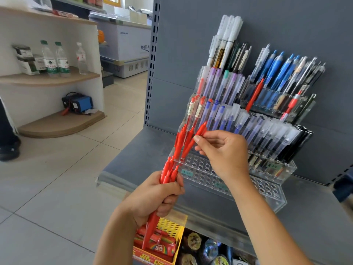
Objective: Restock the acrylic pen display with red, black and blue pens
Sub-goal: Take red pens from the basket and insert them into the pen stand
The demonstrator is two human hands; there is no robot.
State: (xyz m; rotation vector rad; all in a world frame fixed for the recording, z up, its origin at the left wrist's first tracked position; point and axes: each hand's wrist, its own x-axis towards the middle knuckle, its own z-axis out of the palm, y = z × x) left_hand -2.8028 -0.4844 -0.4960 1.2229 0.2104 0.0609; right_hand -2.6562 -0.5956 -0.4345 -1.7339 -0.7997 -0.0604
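A stepped acrylic pen display (271,196) stands on a grey shelf. Its upper tiers hold blue pens (275,67), black pens (298,142) and capped clear pens; its two front rows of holes are mostly bare. My left hand (154,196) grips a bundle of red pens (170,169) in front of the display's left end. My right hand (227,150) pinches the top of one red pen (193,138) that leans over the holes at the left of the third row. Two more red pens (180,142) stand beside it.
The grey shelf (133,150) has a clear front lip. Below it sit a yellow basket (172,228) and packaged goods. To the left are tiled floor, a curved wooden shelf unit with water bottles (55,58), and a person's shoe (9,150).
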